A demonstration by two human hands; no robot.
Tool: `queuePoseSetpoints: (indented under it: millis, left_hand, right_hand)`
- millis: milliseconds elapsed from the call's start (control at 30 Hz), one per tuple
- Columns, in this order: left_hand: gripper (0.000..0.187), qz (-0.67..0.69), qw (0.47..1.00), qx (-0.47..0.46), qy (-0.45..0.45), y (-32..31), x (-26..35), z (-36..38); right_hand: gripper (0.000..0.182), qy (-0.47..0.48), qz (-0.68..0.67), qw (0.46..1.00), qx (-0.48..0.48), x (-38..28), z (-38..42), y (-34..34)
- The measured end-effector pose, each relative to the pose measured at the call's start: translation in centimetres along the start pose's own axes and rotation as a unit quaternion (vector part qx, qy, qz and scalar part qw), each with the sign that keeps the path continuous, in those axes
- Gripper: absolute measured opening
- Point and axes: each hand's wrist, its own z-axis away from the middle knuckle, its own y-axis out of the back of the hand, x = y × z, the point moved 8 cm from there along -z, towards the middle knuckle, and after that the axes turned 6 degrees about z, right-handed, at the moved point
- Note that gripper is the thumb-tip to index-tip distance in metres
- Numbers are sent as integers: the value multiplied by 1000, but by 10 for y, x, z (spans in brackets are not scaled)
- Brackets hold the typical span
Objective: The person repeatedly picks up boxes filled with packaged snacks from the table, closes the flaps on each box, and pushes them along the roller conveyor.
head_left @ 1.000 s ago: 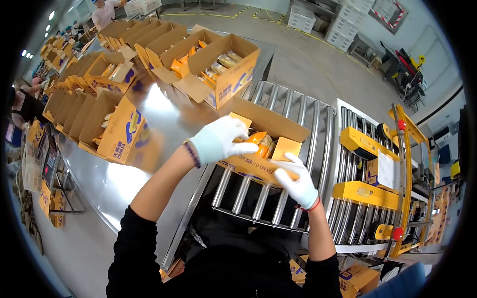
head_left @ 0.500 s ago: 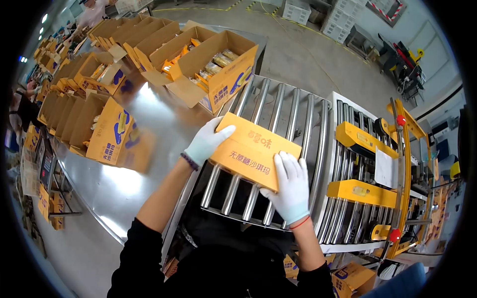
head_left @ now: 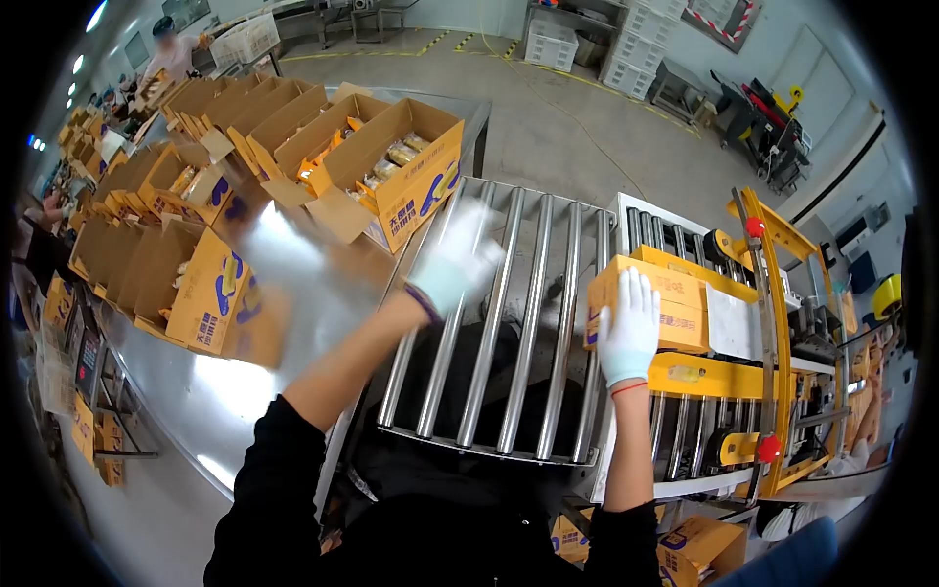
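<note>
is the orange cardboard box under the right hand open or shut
Shut: the orange cardboard box shows flat closed top flaps, nothing visible inside, with the gloved right hand pressed flat against its near side.

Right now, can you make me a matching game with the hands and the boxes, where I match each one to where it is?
Things:
1. right hand
2. left hand
3. closed box
4. open box

Places:
A. on the steel table, flaps up, packets inside
B. flat against the closed box
C. blurred above the rollers, holding nothing
D. between the yellow rails of the machine

Pairs: 1-B, 2-C, 3-D, 4-A
</note>
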Motion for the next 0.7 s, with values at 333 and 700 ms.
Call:
queuePoseSetpoints:
  millis: [333,700]
  left_hand:
    - [28,-90,995,-23,43,81,-42,49]
    - [75,459,879,-27,124,111,-2,118]
  right_hand:
    - [86,42,-271,959,-73,-45,27,-16]
    - [50,254,-279,921,-98,-132,45,47]
